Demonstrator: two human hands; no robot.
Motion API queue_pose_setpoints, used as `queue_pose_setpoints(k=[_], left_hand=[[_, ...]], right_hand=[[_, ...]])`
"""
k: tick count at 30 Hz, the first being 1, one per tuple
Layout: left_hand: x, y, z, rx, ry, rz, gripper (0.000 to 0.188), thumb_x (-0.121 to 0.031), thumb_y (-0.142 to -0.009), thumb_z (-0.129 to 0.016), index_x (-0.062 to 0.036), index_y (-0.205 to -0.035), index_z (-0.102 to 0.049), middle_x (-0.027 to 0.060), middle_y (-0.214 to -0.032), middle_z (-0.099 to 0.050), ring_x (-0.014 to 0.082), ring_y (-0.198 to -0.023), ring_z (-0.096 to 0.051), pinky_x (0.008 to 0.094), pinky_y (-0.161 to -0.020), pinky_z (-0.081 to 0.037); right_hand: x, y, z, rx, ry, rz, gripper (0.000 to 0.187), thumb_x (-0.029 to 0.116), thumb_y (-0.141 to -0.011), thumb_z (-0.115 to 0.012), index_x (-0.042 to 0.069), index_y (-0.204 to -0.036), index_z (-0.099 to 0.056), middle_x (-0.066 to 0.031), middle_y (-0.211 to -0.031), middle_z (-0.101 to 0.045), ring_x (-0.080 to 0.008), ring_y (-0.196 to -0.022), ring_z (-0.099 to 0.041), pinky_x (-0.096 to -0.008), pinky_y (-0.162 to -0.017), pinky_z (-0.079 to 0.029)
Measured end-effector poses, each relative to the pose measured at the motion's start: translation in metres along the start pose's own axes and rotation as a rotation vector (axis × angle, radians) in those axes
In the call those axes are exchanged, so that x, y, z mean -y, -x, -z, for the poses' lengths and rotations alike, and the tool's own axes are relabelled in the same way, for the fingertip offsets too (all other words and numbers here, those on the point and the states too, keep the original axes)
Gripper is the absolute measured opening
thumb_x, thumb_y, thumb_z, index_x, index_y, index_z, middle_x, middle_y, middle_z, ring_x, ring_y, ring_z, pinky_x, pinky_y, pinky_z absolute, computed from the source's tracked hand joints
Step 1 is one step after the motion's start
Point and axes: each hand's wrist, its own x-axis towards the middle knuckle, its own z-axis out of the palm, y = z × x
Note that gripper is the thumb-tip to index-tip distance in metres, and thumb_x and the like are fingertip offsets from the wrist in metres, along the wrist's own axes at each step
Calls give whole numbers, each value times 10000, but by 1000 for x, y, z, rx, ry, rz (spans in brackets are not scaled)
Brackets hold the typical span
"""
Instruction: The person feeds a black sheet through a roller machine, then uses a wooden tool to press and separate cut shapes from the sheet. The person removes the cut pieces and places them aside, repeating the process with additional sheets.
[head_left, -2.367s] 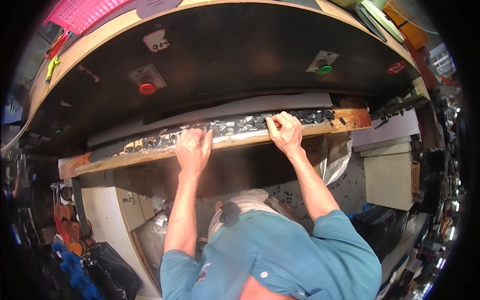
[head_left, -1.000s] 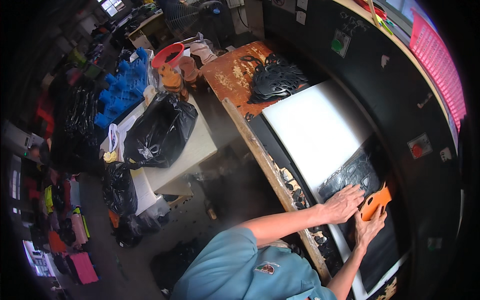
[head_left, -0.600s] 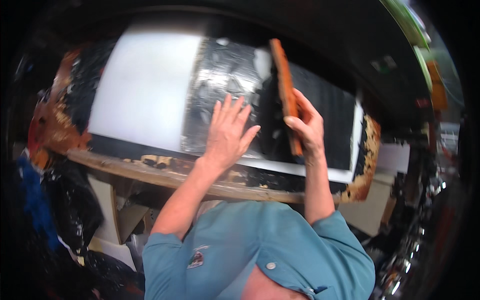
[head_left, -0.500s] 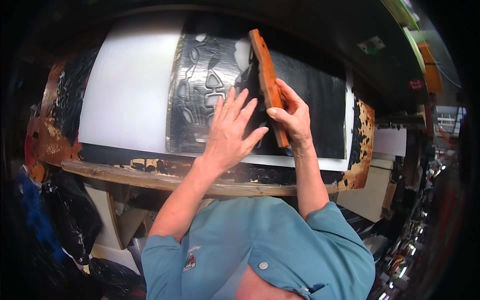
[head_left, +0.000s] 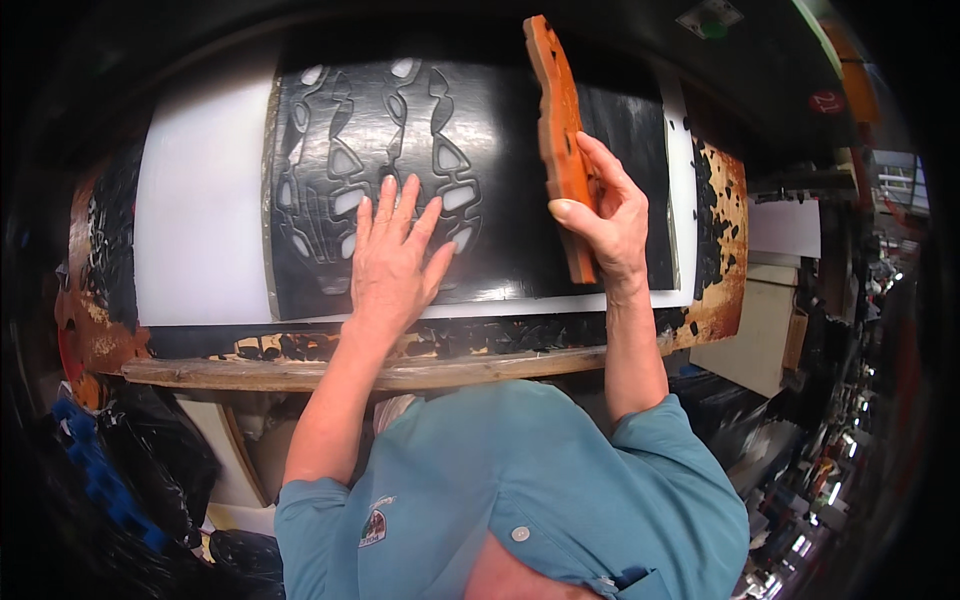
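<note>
My right hand (head_left: 605,215) grips an orange cutting die (head_left: 568,130) with a wavy edge. The die is seen edge-on, tilted upright above the right part of a black sheet (head_left: 530,260). My left hand (head_left: 392,262) lies with spread fingers on the sheet, left of the die, over the cut pattern. Two side-by-side sets of cut outlines and openings (head_left: 345,160) run across the sheet's left half, with white showing through the openings. Palm and fingers hide part of the right-hand set. Beneath the sheet lies a white board (head_left: 205,210), bare at the left.
A worn brown-black bench surface (head_left: 720,215) surrounds the board, with a wooden rail (head_left: 450,372) along its front edge. A dark overhead machine part (head_left: 760,110) extends over the back right. Pale panels (head_left: 745,325), black plastic and a blue item (head_left: 105,470) stand around the bench.
The die has moved right and away from the cut pattern, still in my right hand. My left hand has moved left, and both sets of outlines now show. The head view has shifted.
</note>
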Motion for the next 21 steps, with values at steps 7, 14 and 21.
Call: queue_pose_setpoints(k=[7, 14, 21], left_hand=[[-4, -2, -2, 13, -32, -6, 583, -265, -919, -827, -71, -1442, -660, 206, -1640, -492, 442, -1549, -411, 624, -1268, -290], [-3, -1, -3, 7, -27, -30, 591, -252, -921, -826, -59, -1450, -647, 219, -1646, -480, 451, -1566, -379, 635, -1273, -266], [-7, 3, 2, -119, 134, -71, 448, -126, -924, -813, -24, -1342, -689, 225, -1570, -552, 455, -1507, -454, 607, -1233, -352]], right_hand=[[-36, 8, -33, -65, 872, 282, 782, 326, -601, -878, 18, -1303, -725, -352, -1443, -450, -502, -1230, -504, -557, -1031, -491], [-44, 11, -27, -52, 860, 350, 863, 344, -573, -894, 32, -1357, -712, -372, -1494, -453, -503, -1260, -521, -562, -1063, -495], [-44, 10, -20, -32, 859, 367, 923, 401, -603, -959, 38, -1406, -683, -373, -1526, -450, -505, -1301, -526, -544, -1124, -476]])
